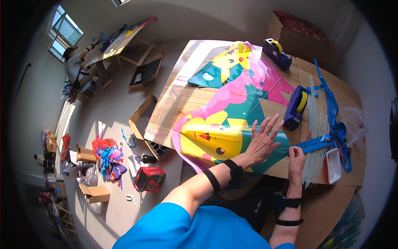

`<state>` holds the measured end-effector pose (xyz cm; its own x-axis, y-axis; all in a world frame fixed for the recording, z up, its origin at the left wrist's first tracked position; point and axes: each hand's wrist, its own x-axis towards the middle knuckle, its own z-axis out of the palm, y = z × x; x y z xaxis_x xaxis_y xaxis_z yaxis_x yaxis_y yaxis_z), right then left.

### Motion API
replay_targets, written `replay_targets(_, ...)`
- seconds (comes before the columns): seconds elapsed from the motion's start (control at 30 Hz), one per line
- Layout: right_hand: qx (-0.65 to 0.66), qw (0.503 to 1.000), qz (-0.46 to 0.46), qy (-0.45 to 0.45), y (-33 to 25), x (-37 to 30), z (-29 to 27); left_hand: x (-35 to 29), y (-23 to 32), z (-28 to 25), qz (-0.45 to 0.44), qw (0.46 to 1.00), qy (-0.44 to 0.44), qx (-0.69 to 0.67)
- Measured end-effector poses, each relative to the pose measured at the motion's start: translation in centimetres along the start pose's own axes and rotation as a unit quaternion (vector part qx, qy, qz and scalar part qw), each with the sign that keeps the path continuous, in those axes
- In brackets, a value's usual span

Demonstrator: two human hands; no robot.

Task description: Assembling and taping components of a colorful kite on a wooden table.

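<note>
A glossy printed kite sail (211, 139), yellow, teal and pink with a cartoon face, lies across the near edge of the wooden table. My left hand (263, 143) rests on its teal part, fingers spread. At the sail's right corner my right hand (296, 159) is closed in a pinch, seemingly on that corner; the fingertips hide the exact grip. Blue ribbon (317, 143) runs to the right from just behind that hand. Farther back lies another printed sail (232, 60), partly folded. A thin pale rod (269, 90) lies across the sails.
Two blue tape dispensers (295, 108) with yellow rolls stand at the back right. Beside them are a bundle of thin pale rods (311, 128), a white tray (333, 166) and a clear plastic bag (352, 124). Open cartons (143, 114) stand left. A person (76, 68) sits at another table.
</note>
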<state>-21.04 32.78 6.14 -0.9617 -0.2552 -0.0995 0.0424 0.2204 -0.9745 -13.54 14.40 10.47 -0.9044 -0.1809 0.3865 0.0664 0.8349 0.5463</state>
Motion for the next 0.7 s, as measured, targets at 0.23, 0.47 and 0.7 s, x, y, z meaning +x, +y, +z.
replay_targets(0.23,0.148,0.986,0.074,0.021,2.5,-2.2,-3.8,-16.3,-12.4,-6.2,-0.369,0.893,0.235,0.106)
replay_targets(0.47,0.207,0.963,0.169,0.043,3.1,-2.7,-4.9,-21.4,-22.7,-11.9,-0.605,0.792,0.072,-0.038)
replay_targets(0.7,0.175,0.980,0.045,0.086,3.1,-1.9,-9.1,-22.6,-24.9,-12.2,-0.458,0.744,0.126,-0.469)
